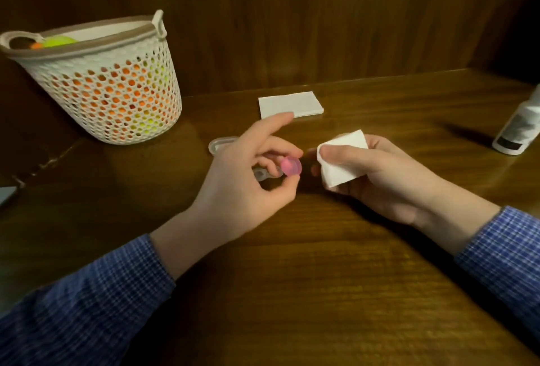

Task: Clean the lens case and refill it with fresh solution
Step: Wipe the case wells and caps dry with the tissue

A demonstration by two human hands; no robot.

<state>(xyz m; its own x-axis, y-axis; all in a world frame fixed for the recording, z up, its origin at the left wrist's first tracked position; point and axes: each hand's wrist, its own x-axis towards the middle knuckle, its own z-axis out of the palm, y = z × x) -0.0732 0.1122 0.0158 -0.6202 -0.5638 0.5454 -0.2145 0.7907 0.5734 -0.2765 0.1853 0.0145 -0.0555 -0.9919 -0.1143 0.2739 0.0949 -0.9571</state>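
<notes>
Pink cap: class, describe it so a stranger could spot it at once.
Start at the white basket on the wooden table, then move right to the left hand. The pink cap is pinched at its fingertips, the only pink thing among white tissues and clear plastic.

A dark brown wooden table (336, 263) with a glossy grained top carries a white perforated plastic basket (117, 96) at far left, holding orange and yellow-green things. Near the back edge lies a flat white folded tissue (290, 104). A clear round plastic lid (220, 143) rests mid-table — partly hidden. At far right stands a white plastic bottle (518, 129) — dark-labelled.
</notes>
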